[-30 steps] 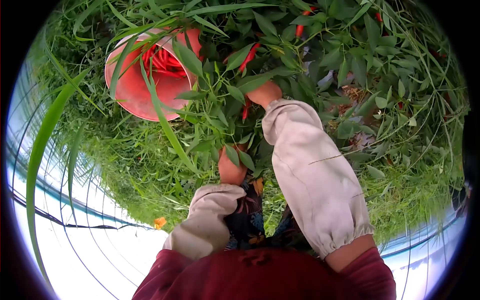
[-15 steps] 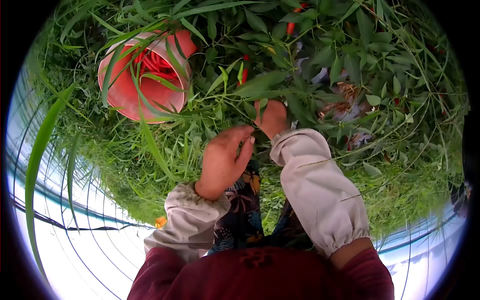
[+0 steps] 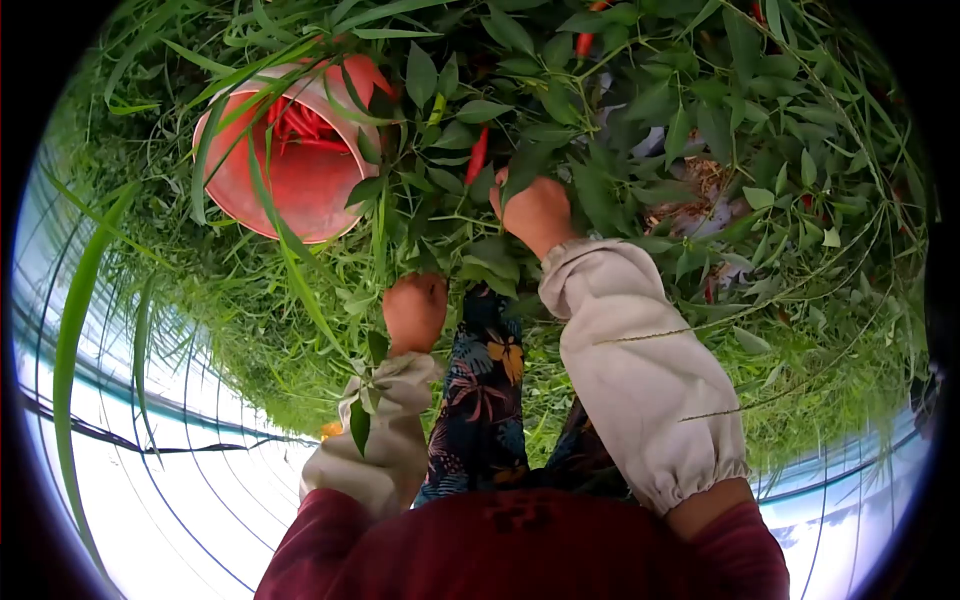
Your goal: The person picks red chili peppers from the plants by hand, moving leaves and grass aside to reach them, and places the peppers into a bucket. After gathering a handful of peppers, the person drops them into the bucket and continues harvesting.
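Observation:
My left hand is closed in a fist among the leafy stems of a chili plant, low in the foliage. My right hand reaches higher into the leaves, its fingers hidden behind them, right beside a hanging red chili. Both arms wear pale sleeve covers. A red bucket holding several picked red chilies lies to the left of my hands, partly screened by grass blades.
More red chilies hang deeper in the plant at the top. Dense grass and weeds surround the bucket and plant. Dry straw shows to the right. My patterned trousers and dark red top fill the lower middle.
My left hand dropped from beside the right hand, closed, and went lower into the leaves. My right hand pushed up and left toward the red chili.

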{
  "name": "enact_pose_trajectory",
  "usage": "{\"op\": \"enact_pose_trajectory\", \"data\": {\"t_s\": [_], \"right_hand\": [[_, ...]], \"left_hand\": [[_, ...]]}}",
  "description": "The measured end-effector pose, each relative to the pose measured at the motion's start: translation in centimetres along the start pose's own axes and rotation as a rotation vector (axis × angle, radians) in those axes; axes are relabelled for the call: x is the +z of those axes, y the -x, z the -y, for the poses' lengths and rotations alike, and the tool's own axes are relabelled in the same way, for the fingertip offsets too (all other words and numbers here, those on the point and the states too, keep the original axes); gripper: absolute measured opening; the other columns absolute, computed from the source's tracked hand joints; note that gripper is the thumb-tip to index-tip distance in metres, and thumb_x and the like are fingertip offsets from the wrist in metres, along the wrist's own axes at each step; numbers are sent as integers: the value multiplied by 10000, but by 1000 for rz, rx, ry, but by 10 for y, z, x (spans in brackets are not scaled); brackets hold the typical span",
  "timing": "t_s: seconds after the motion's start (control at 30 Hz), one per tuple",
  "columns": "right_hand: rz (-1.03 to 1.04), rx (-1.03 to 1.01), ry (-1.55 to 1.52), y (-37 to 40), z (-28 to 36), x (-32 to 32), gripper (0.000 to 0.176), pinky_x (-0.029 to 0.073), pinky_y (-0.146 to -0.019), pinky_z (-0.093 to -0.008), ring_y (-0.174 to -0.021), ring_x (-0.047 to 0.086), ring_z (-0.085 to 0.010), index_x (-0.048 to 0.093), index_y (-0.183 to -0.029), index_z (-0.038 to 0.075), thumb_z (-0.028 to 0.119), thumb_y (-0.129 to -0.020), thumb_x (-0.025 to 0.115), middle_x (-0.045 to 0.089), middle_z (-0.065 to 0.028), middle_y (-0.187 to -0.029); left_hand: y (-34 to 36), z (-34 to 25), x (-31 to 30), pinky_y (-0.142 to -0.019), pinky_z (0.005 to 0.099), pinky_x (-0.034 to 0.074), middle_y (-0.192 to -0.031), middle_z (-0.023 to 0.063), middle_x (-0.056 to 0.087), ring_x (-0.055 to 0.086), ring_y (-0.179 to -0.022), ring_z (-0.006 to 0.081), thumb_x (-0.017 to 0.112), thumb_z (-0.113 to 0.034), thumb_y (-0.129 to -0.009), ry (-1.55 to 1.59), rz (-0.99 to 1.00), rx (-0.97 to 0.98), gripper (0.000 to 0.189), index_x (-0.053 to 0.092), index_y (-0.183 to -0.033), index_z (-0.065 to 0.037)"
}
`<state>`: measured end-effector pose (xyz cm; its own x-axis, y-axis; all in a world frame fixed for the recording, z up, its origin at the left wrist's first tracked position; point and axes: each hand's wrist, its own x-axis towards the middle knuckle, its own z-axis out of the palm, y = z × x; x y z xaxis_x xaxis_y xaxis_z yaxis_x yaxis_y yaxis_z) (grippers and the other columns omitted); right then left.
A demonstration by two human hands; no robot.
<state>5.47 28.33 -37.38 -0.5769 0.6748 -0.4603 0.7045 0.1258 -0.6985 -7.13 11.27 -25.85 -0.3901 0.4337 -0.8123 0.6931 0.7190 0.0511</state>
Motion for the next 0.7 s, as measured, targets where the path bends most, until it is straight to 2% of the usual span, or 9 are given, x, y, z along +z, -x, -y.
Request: {"op": "enact_pose_trajectory", "data": {"t_s": [0.13,0.23,0.3,0.33,0.4,0.47,0.53,0.57,0.7], "right_hand": [[233,50,211,6,12,-1,128,528,-621,-451,-643,641,-348,667,-742,88,213,-765,647,645,-126,-663],[166,-36,152,37,12,-13,89,526,-647,-455,-686,648,-337,684,-775,90,167,-746,651,658,-137,-713],[103,-114,97,49,0,-21,84,525,-653,-458,-700,648,-338,684,-785,89,151,-738,651,662,-142,-734],[153,-104,36,52,-7,-25,95,523,-659,-467,-707,645,-352,684,-806,87,138,-733,649,664,-151,-751],[206,-85,-22,53,-21,-20,113,520,-665,-476,-714,642,-366,685,-827,85,124,-728,647,665,-160,-769],[272,30,36,43,-35,-5,167,499,-665,-482,-744,633,-377,685,-910,114,217,-786,640,670,-154,-796],[339,92,82,12,-3,-13,207,500,-667,-490,-759,635,-387,682,-888,99,287,-830,617,677,-151,-808],[318,232,96,0,6,-8,224,503,-676,-491,-772,638,-389,684,-870,94,295,-851,586,677,-154,-812],[510,502,112,-25,17,23,299,515,-764,-486,-878,648,-403,713,-902,79,339,-865,572,684,-190,-902]], "left_hand": [[0,-31,-7,-759,456,485,-922,127,626,600,-884,352,639,-161,-796,174,-262,85,225,660,-1005,-79],[-39,-43,-16,-744,461,503,-963,157,633,609,-891,372,613,-153,-844,176,-450,256,296,625,-1128,-71],[-50,-34,-6,-744,468,508,-970,159,633,616,-897,367,626,-171,-836,87,-138,296,375,592,-1199,-86],[-46,-36,0,-744,468,508,-970,159,633,616,-897,367,626,-171,-836,96,-142,290,375,592,-1199,-86],[-25,-44,9,-718,479,512,-970,167,633,624,-868,361,640,-195,-828,-10,-19,78,447,548,-1256,-101],[-7,-35,31,-643,485,505,-856,175,641,627,-755,376,643,-228,-832,56,-34,71,535,470,-1327,-119],[3,-36,40,-577,486,482,-714,173,623,606,-648,400,632,-249,-846,129,71,-114,572,417,-1362,-130],[7,-38,41,-552,494,492,-679,214,618,619,-613,395,655,-213,-811,129,74,-127,565,437,-1315,-76],[27,-45,37,-573,490,495,-684,209,618,615,-628,401,671,-206,-784,243,24,-148,674,392,-1382,-70]]}}
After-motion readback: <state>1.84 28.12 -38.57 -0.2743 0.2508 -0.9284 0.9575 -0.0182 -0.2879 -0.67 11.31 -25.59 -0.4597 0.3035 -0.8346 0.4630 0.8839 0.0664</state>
